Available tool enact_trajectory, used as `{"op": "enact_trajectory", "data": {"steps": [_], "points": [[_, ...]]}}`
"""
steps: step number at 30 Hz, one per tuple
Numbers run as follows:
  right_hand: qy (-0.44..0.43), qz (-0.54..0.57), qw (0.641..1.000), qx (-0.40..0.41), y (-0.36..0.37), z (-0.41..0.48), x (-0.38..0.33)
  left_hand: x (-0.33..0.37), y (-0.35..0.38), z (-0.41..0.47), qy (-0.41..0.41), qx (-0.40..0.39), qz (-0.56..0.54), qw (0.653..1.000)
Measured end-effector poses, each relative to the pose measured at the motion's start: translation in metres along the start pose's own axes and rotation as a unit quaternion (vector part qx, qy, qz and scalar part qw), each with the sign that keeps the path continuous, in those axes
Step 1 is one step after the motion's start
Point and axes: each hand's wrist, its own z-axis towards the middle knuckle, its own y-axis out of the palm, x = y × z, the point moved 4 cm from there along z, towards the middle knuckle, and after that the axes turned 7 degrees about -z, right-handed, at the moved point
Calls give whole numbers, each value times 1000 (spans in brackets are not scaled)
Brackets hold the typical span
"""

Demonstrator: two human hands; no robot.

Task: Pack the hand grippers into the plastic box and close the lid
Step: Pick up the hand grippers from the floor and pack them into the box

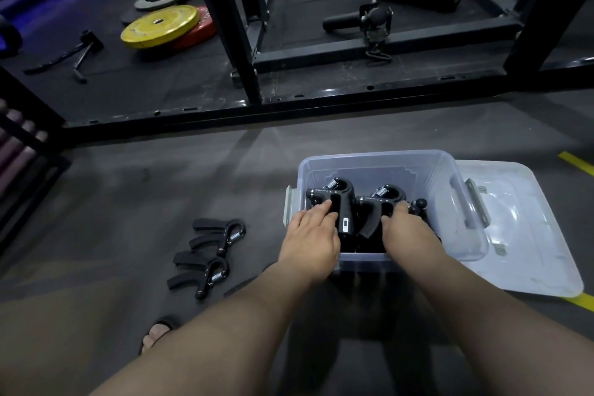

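Note:
A clear plastic box (450, 177) stands open on the gym floor in front of me. Inside it lie black hand grippers with steel springs. My left hand (310, 238) is wrapped around one hand gripper (337, 199) at the box's left side. Over the right side, my right hand (409, 230) holds a second hand gripper (384, 202). Two more hand grippers lie on the floor to the left of the box, one further away (221, 235) and one closer (202, 273). The clear lid (520, 235) rests flat on the floor, right of the box.
A black rack frame (289, 100) runs across the floor beyond the box. Yellow and red weight plates (164, 26) lie at the far left. My foot in a sandal (156, 333) is at the lower left. A yellow floor line (578, 164) passes on the right.

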Motion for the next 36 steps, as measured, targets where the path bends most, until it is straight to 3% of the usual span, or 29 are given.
{"op": "enact_trajectory", "data": {"steps": [8, 18, 22, 25, 30, 36], "points": [[-9, 18, 999, -40, 4, -7, -2, 0, 1, -2, -11, -16, -3, 1000], [-47, -51, 997, -44, 3, -33, 5, -8, -22, -58, -23, -53, -47, 997], [-39, -38, 999, -2, -1, -48, -3, -16, -39, -84, -65, -63, -85, 992], [-107, -63, 989, 77, 2, -57, -28, -27, -40, -89, -83, -76, -95, 989], [-221, -40, 972, 74, 17, -55, -98, -61, -25, -83, -85, -48, -96, 991], [-273, -45, 959, 66, 41, -36, -147, -145, -14, -84, -157, -111, -24, 981]]}}
